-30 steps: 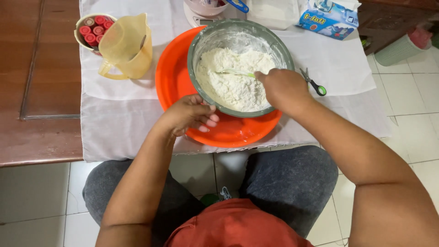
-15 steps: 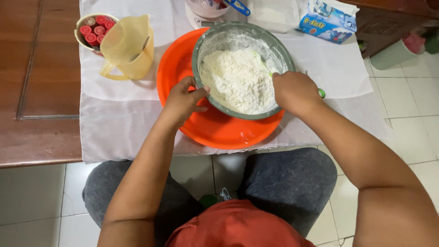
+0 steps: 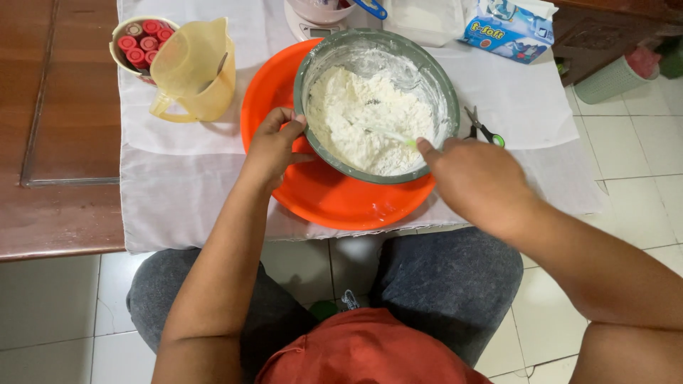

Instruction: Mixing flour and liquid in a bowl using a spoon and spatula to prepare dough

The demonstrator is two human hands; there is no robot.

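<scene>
A grey-green bowl (image 3: 376,104) heaped with white flour (image 3: 370,117) is seated inside an orange plate (image 3: 334,192), which lies on a white cloth (image 3: 178,178) near the front edge of the tabletop (image 3: 64,142). The bowl's near-left rim is clamped by the left hand (image 3: 274,146), thumb over the lip and fingers wrapped outside. A pale green utensil (image 3: 395,136), its tip buried in the flour, is gripped by the right hand (image 3: 477,181), whose fingers are closed round the handle, though the handle itself is mostly hidden. Flour could be flung over the rim if the stirring were too brisk, since the heap sits high toward the near side and the wall there is already dusted. The plate overhangs close to the cloth's front fold, so a hard push toward the body could slide bowl and plate off the edge and onto the lap. The cloth could also be dragged by a forearm. Room is tight at the back: a yellow jug (image 3: 196,71) and a cup of red-capped tubes (image 3: 142,44) stand just left, scissors (image 3: 485,131) lie beside the bowl on the right, and a blue box (image 3: 509,28) sits behind. Open room is left mainly on the cloth at the front left and far right.
</scene>
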